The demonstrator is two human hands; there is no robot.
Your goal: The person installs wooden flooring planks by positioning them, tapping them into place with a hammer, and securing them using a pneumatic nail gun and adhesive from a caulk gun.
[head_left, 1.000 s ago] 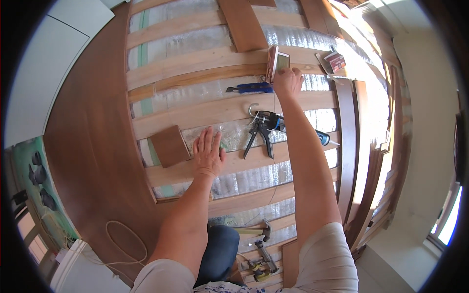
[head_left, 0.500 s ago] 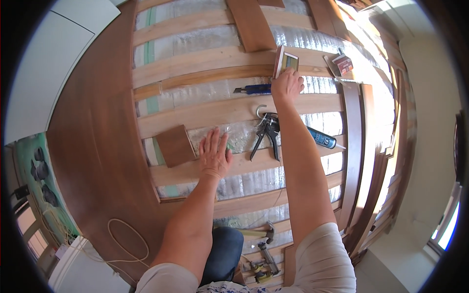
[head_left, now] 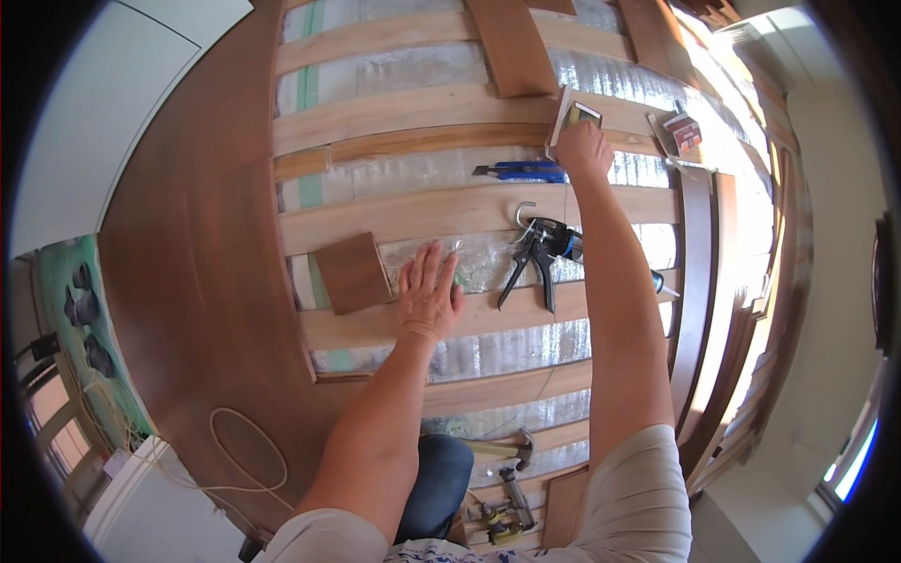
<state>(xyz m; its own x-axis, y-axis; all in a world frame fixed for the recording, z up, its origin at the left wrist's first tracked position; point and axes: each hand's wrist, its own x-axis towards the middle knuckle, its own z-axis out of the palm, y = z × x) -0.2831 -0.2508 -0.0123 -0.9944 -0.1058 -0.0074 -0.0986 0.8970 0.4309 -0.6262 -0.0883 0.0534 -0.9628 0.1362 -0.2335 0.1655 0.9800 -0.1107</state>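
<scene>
My left hand (head_left: 431, 296) lies flat with fingers stretched over a wooden joist and the silvery foil, right of a short brown board offcut (head_left: 354, 273). My right hand (head_left: 584, 150) reaches far ahead to a small open cardboard box (head_left: 559, 114). Its fingers are curled and dip into the box, so their tips and anything between them are hidden. A blue utility knife (head_left: 521, 171) lies just left of that hand. Nearer, a black caulking gun (head_left: 537, 249) with a blue cartridge rests across the joists, partly covered by my right forearm.
Brown floorboards (head_left: 202, 244) cover the left side. Loose planks (head_left: 694, 281) lie at the right, and another plank (head_left: 511, 47) at the far middle. A torn red-and-white box (head_left: 685, 134) sits at far right. A hammer (head_left: 522, 450) and a nail gun-like tool (head_left: 507, 516) lie by my knee.
The whole view has shifted slightly, moving things rightward. My right hand's fingers have curled and gone deeper into the small box. My left hand rests in the same place beside the offcut.
</scene>
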